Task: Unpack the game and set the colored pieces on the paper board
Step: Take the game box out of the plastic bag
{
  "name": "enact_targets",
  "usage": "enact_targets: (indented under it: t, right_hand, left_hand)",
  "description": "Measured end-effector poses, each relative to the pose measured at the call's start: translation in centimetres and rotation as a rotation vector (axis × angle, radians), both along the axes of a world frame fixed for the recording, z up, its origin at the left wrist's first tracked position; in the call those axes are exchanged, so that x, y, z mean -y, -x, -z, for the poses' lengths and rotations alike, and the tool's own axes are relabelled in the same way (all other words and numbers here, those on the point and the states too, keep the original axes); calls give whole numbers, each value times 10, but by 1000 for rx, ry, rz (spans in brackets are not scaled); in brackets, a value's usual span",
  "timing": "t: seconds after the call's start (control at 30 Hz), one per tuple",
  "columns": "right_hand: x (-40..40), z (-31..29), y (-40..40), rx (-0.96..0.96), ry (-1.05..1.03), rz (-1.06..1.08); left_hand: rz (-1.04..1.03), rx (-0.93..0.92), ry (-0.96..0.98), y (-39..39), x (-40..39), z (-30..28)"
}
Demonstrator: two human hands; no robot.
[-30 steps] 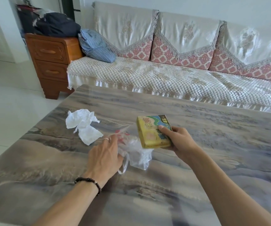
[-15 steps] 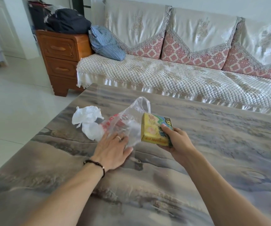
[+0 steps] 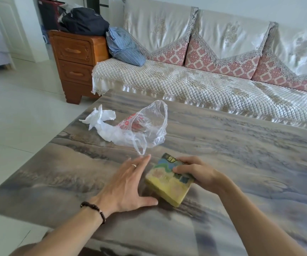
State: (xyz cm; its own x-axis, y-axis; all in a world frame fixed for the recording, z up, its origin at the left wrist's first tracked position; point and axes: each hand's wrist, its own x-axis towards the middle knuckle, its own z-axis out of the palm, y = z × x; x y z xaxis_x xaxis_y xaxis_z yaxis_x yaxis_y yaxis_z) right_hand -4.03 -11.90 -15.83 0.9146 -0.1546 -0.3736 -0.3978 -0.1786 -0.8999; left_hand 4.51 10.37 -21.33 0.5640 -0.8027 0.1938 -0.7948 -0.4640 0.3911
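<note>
Game box [image 3: 169,183] is now brought down toward the near part of the table [image 3: 241,154]; plastic bag [image 3: 145,130] is released and left beside the crumpled tissue [image 3: 99,117]. Box is gripped at its far right edge by the right hand [image 3: 195,170]. Left hand [image 3: 128,183] is held flat, fingers spread, just left of the box, nothing held.

Left hand [image 3: 130,183] spread flat, fingers straight, thumb out; right hand [image 3: 195,172] curled, gripping with fingers and thumb.

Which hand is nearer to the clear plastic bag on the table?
Left. The left hand lies open, fingertips just short of the plastic bag and its handle loop. The right hand grips the yellow game box, farther toward the person and off to the right.
</note>
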Motion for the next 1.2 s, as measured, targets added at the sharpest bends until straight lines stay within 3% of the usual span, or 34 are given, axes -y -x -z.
enact_targets:
  t: [0.07, 0.2, 0.3, 0.47, 0.73, 1.07, 1.2]
  right_hand:
    - [-10, -1, 1, -4, 179, -70]
    - [-20, -5, 2, 79, 867, -104]
    - [-26, -9, 18, 124, 879, -148]
    - [-41, 4, 43, 30, 1187, -394]
    - [-44, 15, 39, 154, 1237, -342]
    - [-45, 2, 32, 256, 891, -146]
    - [-54, -1, 21, 232, 780, -68]
  left_hand:
    - [-37, -84, 30, 14, -5, 1]
    - [-50, -48, 118, 23, -8, 6]
    - [-58, -4, 121, 23, -7, 8]
    - [-98, -66, 149, 23, -6, 4]
    - [-110, -68, 149, 17, -5, 10]
    - [-135, -337, 328, 12, -15, 7]
    - [-75, -384, 297, 16, -23, -1]
